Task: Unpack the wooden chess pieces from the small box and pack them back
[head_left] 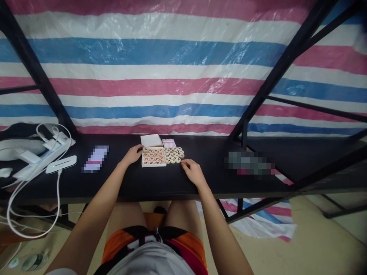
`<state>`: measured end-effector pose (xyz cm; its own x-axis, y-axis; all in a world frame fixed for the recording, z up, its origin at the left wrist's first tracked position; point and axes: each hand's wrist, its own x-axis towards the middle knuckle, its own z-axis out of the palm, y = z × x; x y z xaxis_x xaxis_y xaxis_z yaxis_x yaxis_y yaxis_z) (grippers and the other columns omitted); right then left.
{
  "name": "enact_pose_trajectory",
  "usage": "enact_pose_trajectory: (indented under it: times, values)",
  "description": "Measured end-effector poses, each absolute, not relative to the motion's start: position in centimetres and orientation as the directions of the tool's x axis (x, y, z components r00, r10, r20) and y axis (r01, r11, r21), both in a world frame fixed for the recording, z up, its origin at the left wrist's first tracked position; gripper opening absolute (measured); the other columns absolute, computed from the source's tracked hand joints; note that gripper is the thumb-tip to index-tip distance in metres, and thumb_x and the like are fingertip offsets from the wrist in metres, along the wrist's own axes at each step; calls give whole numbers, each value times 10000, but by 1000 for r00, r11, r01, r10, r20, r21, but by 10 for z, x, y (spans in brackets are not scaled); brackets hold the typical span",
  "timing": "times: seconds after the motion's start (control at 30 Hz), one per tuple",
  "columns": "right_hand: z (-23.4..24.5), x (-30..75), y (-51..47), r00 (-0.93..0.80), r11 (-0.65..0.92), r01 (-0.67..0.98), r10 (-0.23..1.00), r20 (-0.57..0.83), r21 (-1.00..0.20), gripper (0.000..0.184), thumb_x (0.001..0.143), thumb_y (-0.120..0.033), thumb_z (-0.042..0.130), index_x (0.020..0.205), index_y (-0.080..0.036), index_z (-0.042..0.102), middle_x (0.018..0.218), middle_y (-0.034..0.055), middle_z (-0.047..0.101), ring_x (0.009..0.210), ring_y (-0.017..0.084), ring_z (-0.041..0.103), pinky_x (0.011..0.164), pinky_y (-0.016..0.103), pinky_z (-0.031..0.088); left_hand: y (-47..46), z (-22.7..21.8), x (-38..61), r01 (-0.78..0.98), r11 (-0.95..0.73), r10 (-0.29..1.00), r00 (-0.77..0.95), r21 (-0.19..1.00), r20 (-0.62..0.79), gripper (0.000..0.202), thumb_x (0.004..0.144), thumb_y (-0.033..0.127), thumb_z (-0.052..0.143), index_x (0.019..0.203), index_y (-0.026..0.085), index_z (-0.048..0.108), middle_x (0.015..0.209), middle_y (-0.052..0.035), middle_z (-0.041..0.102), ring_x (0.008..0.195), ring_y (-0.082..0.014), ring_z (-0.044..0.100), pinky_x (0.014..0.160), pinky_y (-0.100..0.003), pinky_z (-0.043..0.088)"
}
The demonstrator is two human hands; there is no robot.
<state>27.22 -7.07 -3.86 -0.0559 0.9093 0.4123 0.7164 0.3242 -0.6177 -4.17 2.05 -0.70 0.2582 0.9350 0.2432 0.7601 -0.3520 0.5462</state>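
Note:
A small square wooden box [153, 157] filled with round game pieces marked in red lies on the black table [120, 183]. My left hand [132, 154] rests against the box's left edge, fingers curled on its corner. To the right of the box lies a loose heap of round wooden pieces [174, 154]. My right hand [193, 171] sits just below and right of that heap, fingers bent, fingertips near the closest pieces. Behind the box lie its flat lid [151, 140] and a small pink-and-white packet [169, 143].
At the table's left end are a white power strip, adapters and cables [43, 156] and a white device [60, 164]. Blurred patches lie left and right of the box. Black frame bars [275, 72] slant up on both sides. A striped tarp hangs behind.

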Motion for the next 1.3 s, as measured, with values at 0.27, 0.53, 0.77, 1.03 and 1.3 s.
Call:
enact_pose_trajectory:
  times: [0.27, 0.53, 0.77, 1.03, 1.3]
  values:
    - [-38, 272, -71, -47, 318, 714, 911, 410, -624, 240, 847, -274, 440, 924, -198, 655, 878, 52, 658, 845, 191, 604, 811, 317, 442, 19, -5, -41, 769, -346, 937, 257, 537, 235, 336, 834, 192, 465, 1138, 175, 605, 1165, -77, 652, 1093, -203, 592, 983, -323, 431]
    - [-37, 271, -72, -49, 325, 714, 907, 419, -620, 243, 850, -273, 437, 921, -200, 658, 881, 54, 660, 835, 189, 603, 813, 320, 443, 21, -8, -42, 748, -358, 933, 259, 559, 250, 337, 832, 195, 466, 1137, 188, 608, 1169, -71, 652, 1092, -202, 591, 985, -333, 430]
    - [-37, 271, -72, -45, 320, 718, 907, 418, -618, 243, 850, -277, 437, 917, -204, 659, 864, 50, 657, 829, 190, 603, 795, 313, 442, 21, -7, -42, 766, -353, 935, 261, 537, 241, 335, 838, 193, 462, 1141, 168, 601, 1178, -86, 644, 1105, -202, 585, 988, -314, 425]
    - [-37, 272, -72, -54, 322, 715, 910, 411, -620, 247, 854, -278, 430, 921, -195, 653, 873, 56, 653, 837, 193, 602, 805, 315, 435, 21, -8, -42, 759, -364, 930, 267, 539, 252, 338, 836, 201, 463, 1141, 161, 602, 1170, -93, 647, 1097, -208, 591, 986, -327, 428]
    - [-38, 272, -72, -50, 319, 720, 909, 413, -616, 247, 853, -278, 434, 921, -200, 658, 860, 50, 651, 823, 190, 598, 791, 314, 439, 20, -7, -42, 757, -366, 929, 267, 541, 254, 340, 838, 211, 463, 1140, 153, 608, 1168, -99, 650, 1093, -218, 594, 978, -328, 436]
